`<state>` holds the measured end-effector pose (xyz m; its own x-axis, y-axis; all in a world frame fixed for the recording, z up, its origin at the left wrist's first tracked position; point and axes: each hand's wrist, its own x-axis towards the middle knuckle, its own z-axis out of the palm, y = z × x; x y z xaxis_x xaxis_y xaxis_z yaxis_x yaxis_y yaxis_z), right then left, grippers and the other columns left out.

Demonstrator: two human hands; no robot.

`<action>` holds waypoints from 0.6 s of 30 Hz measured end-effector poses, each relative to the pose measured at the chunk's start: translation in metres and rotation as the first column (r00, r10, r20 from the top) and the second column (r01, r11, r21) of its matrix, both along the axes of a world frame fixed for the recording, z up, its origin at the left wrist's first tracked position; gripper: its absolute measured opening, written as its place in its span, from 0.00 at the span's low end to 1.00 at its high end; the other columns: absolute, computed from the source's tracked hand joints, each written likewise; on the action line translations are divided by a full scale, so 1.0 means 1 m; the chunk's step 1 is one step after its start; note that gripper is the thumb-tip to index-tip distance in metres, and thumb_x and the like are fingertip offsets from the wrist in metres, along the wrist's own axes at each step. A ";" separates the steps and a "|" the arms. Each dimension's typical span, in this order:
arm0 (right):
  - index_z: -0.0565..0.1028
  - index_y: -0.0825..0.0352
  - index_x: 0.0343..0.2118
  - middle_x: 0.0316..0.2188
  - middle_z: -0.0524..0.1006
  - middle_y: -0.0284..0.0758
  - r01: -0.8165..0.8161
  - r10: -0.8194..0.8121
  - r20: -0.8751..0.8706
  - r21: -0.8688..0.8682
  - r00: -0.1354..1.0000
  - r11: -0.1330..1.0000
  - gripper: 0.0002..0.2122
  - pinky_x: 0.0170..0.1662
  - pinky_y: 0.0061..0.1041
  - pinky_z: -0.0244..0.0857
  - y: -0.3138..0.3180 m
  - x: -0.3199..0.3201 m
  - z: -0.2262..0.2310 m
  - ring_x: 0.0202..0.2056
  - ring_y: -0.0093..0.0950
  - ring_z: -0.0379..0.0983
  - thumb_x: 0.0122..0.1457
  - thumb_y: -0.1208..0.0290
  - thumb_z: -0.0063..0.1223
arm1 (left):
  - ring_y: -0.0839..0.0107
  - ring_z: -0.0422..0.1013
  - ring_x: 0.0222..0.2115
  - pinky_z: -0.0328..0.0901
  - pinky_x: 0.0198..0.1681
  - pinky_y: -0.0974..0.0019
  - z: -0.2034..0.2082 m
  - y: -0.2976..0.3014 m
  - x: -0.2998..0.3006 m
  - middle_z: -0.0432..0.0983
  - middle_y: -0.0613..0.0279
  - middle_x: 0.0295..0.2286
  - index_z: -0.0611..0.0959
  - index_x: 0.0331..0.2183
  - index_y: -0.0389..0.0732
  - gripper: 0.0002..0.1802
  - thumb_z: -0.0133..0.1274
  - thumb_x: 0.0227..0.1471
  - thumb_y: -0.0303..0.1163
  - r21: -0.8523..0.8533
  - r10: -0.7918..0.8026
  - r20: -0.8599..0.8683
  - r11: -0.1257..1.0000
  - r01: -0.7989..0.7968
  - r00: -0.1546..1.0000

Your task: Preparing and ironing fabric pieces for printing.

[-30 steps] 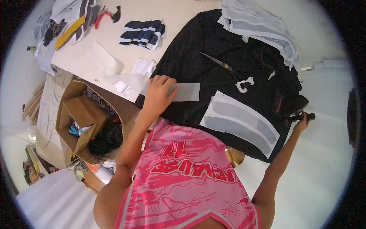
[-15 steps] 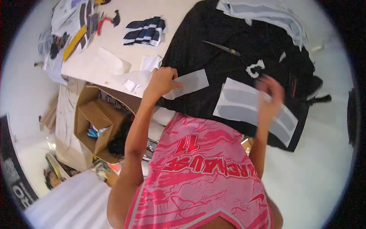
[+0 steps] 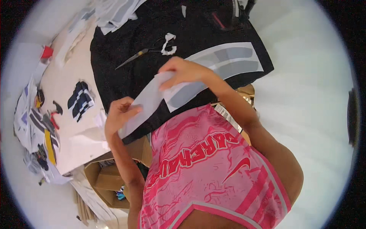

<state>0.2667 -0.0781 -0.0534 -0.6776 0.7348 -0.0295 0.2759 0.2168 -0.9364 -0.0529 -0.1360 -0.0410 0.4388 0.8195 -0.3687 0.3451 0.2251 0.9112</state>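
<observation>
Between my two hands a pale grey-and-white strip point(image 3: 148, 100) is held up at a slant over the black cloth point(image 3: 110, 49). My left hand point(image 3: 121, 114) pinches its lower left end between thumb and fingers. At the upper right end, my right hand point(image 3: 182, 73) grips the strip, slightly blurred. Partly behind my right hand and forearm lies a larger white sheet point(image 3: 253, 68) with curved grey shapes. Scissors point(image 3: 134, 58) rest on the cloth beyond my hands, with white wrapping point(image 3: 167, 45) round their handles.
Folded navy-and-white striped fabric point(image 3: 81, 101) lies on the cream table point(image 3: 61, 91) at left, near red-handled pliers point(image 3: 54, 121). More grey-and-white pieces point(image 3: 116, 15) are piled at the far edge. A cardboard box point(image 3: 106, 179) stands below the table.
My right hand has moved from the larger sheet to the strip, which is now raised off the cloth between both hands. The view has turned, shifting the table's contents.
</observation>
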 end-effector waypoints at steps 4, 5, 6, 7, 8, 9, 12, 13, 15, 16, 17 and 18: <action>0.84 0.66 0.39 0.33 0.82 0.28 0.460 -0.593 -0.074 -0.557 0.802 0.691 0.13 0.41 0.21 0.68 -0.025 0.086 -0.011 0.35 0.19 0.77 0.53 0.65 0.70 | 0.89 0.62 0.24 0.55 0.25 0.76 -0.049 0.020 0.049 0.71 0.80 0.23 0.84 0.28 0.37 0.09 0.67 0.53 0.30 0.020 -0.110 0.054 0.994 0.109 0.992; 0.84 0.66 0.39 0.34 0.82 0.29 0.524 -0.631 -0.018 -0.540 0.775 0.659 0.13 0.42 0.22 0.68 -0.031 0.114 -0.021 0.36 0.20 0.77 0.54 0.65 0.69 | 0.89 0.61 0.24 0.54 0.24 0.76 -0.054 0.025 0.060 0.71 0.80 0.22 0.84 0.28 0.37 0.10 0.67 0.54 0.32 -0.001 -0.136 0.039 0.991 0.136 0.990; 0.84 0.65 0.39 0.35 0.82 0.29 0.590 -0.673 0.039 -0.519 0.739 0.618 0.13 0.42 0.23 0.69 -0.037 0.144 -0.032 0.37 0.20 0.78 0.54 0.65 0.69 | 0.89 0.60 0.23 0.53 0.23 0.75 -0.044 0.032 0.078 0.70 0.79 0.22 0.84 0.28 0.36 0.11 0.67 0.55 0.34 -0.002 -0.179 0.021 0.984 0.179 0.984; 0.84 0.65 0.39 0.34 0.82 0.28 0.631 -0.723 0.042 -0.526 0.689 0.571 0.12 0.42 0.23 0.69 -0.043 0.168 -0.037 0.36 0.20 0.78 0.54 0.65 0.69 | 0.89 0.60 0.23 0.53 0.23 0.75 -0.046 0.036 0.091 0.70 0.79 0.22 0.84 0.28 0.36 0.11 0.67 0.55 0.34 0.002 -0.192 0.024 0.981 0.192 0.981; 0.84 0.64 0.38 0.33 0.82 0.27 0.666 -0.769 0.041 -0.531 0.638 0.524 0.12 0.42 0.24 0.68 -0.045 0.188 -0.039 0.35 0.19 0.77 0.54 0.64 0.69 | 0.86 0.63 0.24 0.57 0.25 0.75 -0.049 0.041 0.103 0.73 0.77 0.22 0.85 0.30 0.35 0.12 0.66 0.54 0.34 -0.007 -0.175 0.021 0.984 0.175 0.984; 0.84 0.64 0.38 0.33 0.82 0.27 0.673 -0.777 0.036 -0.525 0.629 0.521 0.12 0.42 0.24 0.68 -0.045 0.208 -0.039 0.35 0.19 0.77 0.54 0.64 0.69 | 0.84 0.67 0.24 0.61 0.27 0.74 -0.050 0.044 0.115 0.76 0.74 0.23 0.85 0.32 0.33 0.13 0.65 0.54 0.34 -0.016 -0.158 0.018 0.987 0.158 0.987; 0.84 0.65 0.36 0.30 0.81 0.26 0.872 -0.869 0.199 -0.301 0.454 0.387 0.11 0.38 0.24 0.69 -0.040 0.265 -0.044 0.30 0.19 0.76 0.54 0.64 0.70 | 0.84 0.67 0.24 0.61 0.26 0.73 -0.052 0.043 0.152 0.76 0.72 0.23 0.85 0.31 0.31 0.14 0.65 0.54 0.35 -0.033 -0.075 0.101 0.996 0.079 0.992; 0.83 0.65 0.34 0.27 0.80 0.25 0.910 -0.898 0.190 -0.211 0.397 0.357 0.12 0.35 0.25 0.68 -0.037 0.284 -0.056 0.28 0.18 0.74 0.54 0.62 0.70 | 0.83 0.67 0.23 0.61 0.26 0.72 -0.055 0.049 0.162 0.77 0.70 0.22 0.85 0.30 0.31 0.15 0.65 0.54 0.35 0.003 -0.099 0.059 0.995 0.099 0.993; 0.83 0.65 0.31 0.25 0.80 0.24 0.943 -0.928 0.173 -0.115 0.330 0.313 0.13 0.33 0.25 0.68 -0.032 0.311 -0.075 0.25 0.18 0.72 0.54 0.60 0.70 | 0.83 0.68 0.23 0.62 0.26 0.72 -0.063 0.065 0.180 0.77 0.68 0.21 0.86 0.31 0.31 0.15 0.65 0.54 0.36 0.134 -0.135 -0.028 0.982 0.137 0.991; 0.84 0.66 0.31 0.23 0.79 0.26 0.968 -0.949 0.199 0.010 0.243 0.250 0.14 0.31 0.26 0.67 -0.031 0.321 -0.082 0.24 0.18 0.72 0.54 0.58 0.70 | 0.82 0.69 0.23 0.63 0.27 0.72 -0.065 0.074 0.187 0.78 0.66 0.21 0.86 0.32 0.31 0.16 0.65 0.54 0.37 0.254 -0.140 -0.122 0.953 0.167 0.983; 0.84 0.67 0.30 0.22 0.79 0.27 0.973 -0.964 0.216 0.134 0.155 0.187 0.16 0.29 0.26 0.67 -0.032 0.328 -0.086 0.23 0.18 0.72 0.53 0.57 0.70 | 0.82 0.69 0.23 0.63 0.27 0.72 -0.065 0.085 0.195 0.78 0.66 0.21 0.86 0.32 0.31 0.16 0.65 0.54 0.37 0.259 -0.148 -0.119 0.950 0.175 0.982; 0.84 0.67 0.30 0.22 0.79 0.27 0.973 -0.966 0.211 0.138 0.152 0.183 0.16 0.29 0.26 0.67 -0.032 0.330 -0.087 0.23 0.18 0.72 0.53 0.57 0.70 | 0.81 0.69 0.22 0.64 0.26 0.71 -0.065 0.096 0.200 0.78 0.65 0.21 0.86 0.32 0.31 0.17 0.66 0.53 0.38 0.295 -0.133 -0.131 0.941 0.166 0.982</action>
<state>0.5967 -0.1104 -0.1400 0.6172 0.7837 -0.0699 0.4139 -0.3989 -0.8183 0.1474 -0.0398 -0.1058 0.5365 0.8276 -0.1651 0.4532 -0.1175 0.8837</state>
